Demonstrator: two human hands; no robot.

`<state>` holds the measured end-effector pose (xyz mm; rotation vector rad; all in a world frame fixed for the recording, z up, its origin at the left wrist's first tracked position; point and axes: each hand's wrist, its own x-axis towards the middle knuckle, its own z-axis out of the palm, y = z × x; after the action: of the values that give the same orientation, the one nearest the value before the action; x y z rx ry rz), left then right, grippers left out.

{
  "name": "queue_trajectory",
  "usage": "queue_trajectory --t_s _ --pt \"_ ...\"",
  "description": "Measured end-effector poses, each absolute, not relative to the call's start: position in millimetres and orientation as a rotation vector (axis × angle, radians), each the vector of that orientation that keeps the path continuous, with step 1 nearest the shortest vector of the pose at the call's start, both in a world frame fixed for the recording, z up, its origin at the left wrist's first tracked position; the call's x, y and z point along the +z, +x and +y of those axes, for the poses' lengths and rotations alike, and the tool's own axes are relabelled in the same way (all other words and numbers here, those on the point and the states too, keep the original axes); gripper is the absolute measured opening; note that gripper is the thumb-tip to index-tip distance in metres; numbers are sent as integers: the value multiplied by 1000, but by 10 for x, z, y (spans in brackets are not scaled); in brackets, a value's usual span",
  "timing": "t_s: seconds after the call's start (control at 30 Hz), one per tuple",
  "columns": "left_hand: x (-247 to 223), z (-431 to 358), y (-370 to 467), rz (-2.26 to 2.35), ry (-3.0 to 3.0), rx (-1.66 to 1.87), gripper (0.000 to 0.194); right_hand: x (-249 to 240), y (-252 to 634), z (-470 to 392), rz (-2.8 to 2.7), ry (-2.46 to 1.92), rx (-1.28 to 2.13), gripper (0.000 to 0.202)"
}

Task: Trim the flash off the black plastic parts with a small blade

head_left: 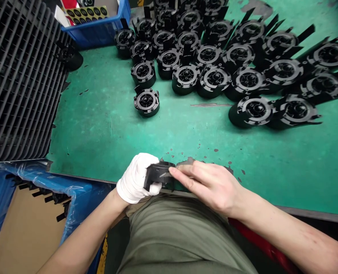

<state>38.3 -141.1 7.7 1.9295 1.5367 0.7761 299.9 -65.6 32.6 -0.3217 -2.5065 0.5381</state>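
Note:
A round black plastic housing (162, 173) is held tilted on its side over the table's front edge, close to my body. My left hand (138, 178), in a white glove, is closed around its left end. My bare right hand (211, 184) grips the right end, with the index fingertip on the rim and the thumb hidden. The nearest standing part is a similar black housing (146, 102), upright on the green table (108, 137) with its ribbed round face up.
Many more housings (214, 78) stand in rows at the back and right, several with upright tabs. A blue bin (97, 32) holds a sheet of round stickers (86, 14). Dark grid racks (17, 83) rise at left, above a plastic-lined blue crate (80, 190) with cardboard and black parts.

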Motion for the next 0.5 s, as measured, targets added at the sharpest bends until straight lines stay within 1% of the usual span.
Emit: queue_trajectory --t_s 0.1,0.2,0.3,0.43,0.5 --pt "76 -1419 372 1553 1942 839 35 347 3046 -758 -2535 -293 622 52" --pt "91 -1423 386 1577 1945 846 33 326 3102 -806 -2544 -354 697 49" --pt "90 -1435 402 1581 1951 855 28 258 3126 -783 -2519 -485 638 50" --pt "68 -1448 409 1609 1971 882 33 196 3109 -739 -2549 -572 578 49" --pt "71 -1442 414 1614 1994 873 30 209 3097 -734 -2568 -567 568 49"
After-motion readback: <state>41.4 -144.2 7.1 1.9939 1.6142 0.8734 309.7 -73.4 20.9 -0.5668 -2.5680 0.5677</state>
